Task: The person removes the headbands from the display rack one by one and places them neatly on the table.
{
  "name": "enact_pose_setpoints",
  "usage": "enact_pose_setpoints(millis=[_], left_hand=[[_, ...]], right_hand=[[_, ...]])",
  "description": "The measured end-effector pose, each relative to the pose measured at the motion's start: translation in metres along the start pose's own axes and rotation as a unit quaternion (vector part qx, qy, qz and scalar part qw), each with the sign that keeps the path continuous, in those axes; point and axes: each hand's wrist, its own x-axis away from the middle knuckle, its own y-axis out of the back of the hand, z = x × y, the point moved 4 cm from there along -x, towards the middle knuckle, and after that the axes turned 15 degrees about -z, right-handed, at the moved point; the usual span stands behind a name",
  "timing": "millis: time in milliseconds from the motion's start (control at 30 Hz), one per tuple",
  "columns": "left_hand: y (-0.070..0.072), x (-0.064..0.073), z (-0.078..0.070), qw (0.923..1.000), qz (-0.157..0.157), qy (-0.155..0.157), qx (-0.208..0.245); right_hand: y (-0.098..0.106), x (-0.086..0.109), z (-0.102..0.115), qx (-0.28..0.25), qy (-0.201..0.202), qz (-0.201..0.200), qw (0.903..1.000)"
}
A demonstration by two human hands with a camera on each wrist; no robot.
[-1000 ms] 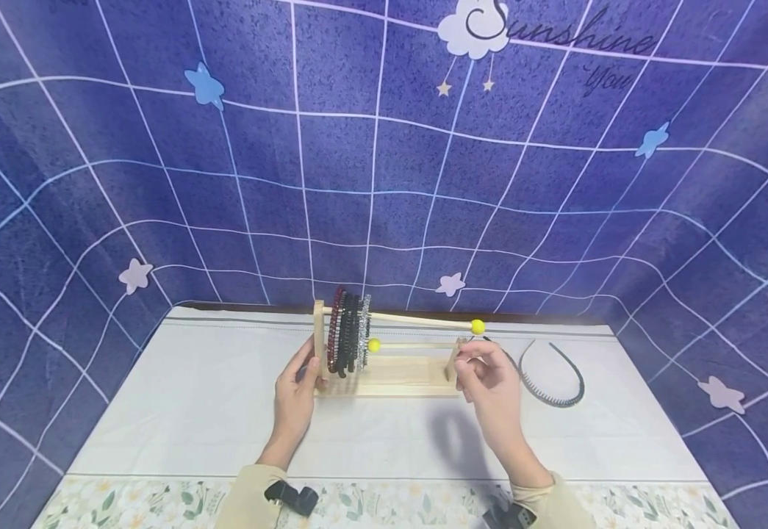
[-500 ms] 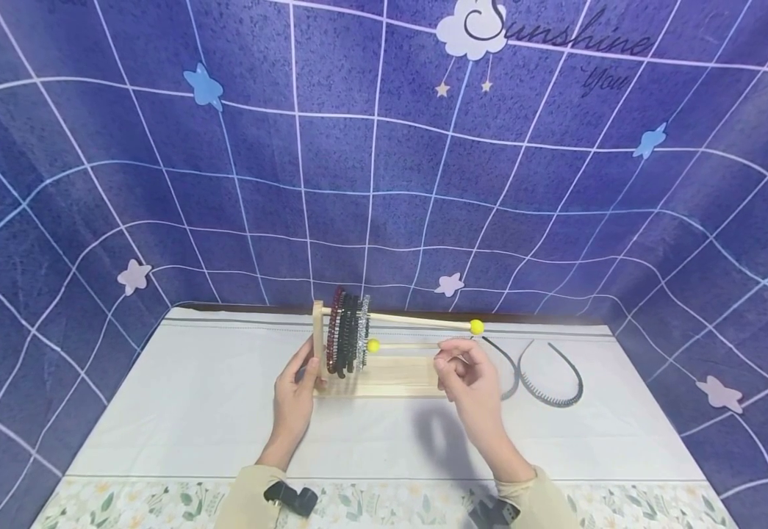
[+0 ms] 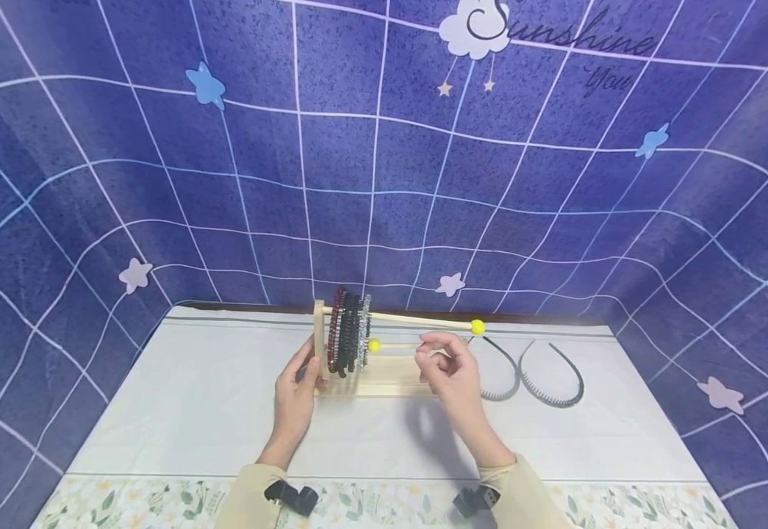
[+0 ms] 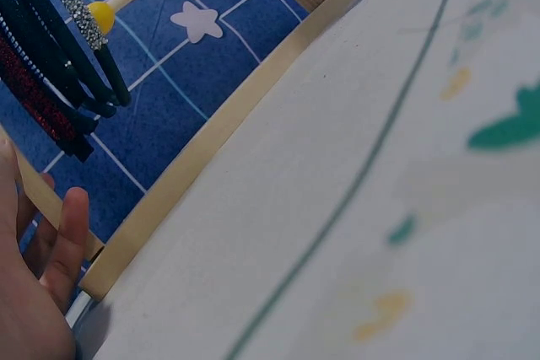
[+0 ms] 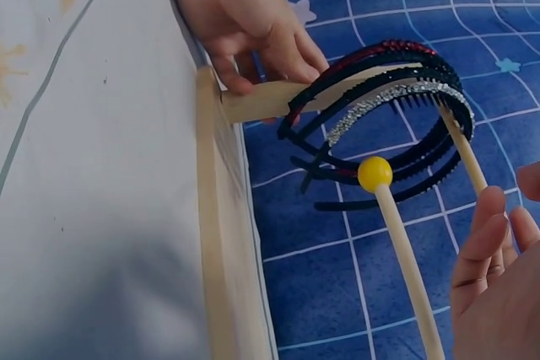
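My left hand (image 3: pixel 295 393) holds the left upright (image 3: pixel 320 330) of a wooden headband stand (image 3: pixel 390 375), thumb in front. Several headbands (image 3: pixel 349 334), dark red, black and silver-glittered, hang on the upper dowel (image 3: pixel 417 319) close to that upright. Its free end has a yellow ball (image 3: pixel 477 327). A lower dowel (image 5: pixel 409 267) points left and ends in a second yellow ball (image 5: pixel 375 174). My right hand (image 3: pixel 451 375) hovers in front of the stand's right part with loosely bent fingers and nothing between them. It hides the right upright and part of the lower dowel.
Two toothed dark headbands lie on the white cloth at the right: one headband (image 3: pixel 572 397) farther out, another headband (image 3: pixel 505 397) partly behind my right hand. A blue grid-patterned curtain (image 3: pixel 384 162) rises behind the table. A floral border (image 3: pixel 370 503) runs along the near side.
My right hand has moved left from the right upright to in front of the lower dowel, uncovering more of the nearer loose headband. My left hand and the hanging headbands stay in place.
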Motion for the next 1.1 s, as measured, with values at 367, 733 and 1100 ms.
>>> enact_pose_setpoints(millis=[367, 733, 1100], left_hand=[[0.001, -0.001, -0.002, 0.9998, -0.014, -0.010, 0.004], [-0.002, 0.000, -0.003, 1.0000, -0.006, 0.000, 0.004], [-0.001, 0.000, -0.003, 0.9999, -0.010, -0.006, 0.003]], right_hand=[[-0.024, -0.001, -0.007, 0.004, -0.015, 0.021, 0.9997], [-0.038, 0.001, -0.009, 0.007, -0.009, 0.026, 0.9996], [-0.051, 0.004, -0.012, 0.015, -0.014, 0.041, 0.9990]])
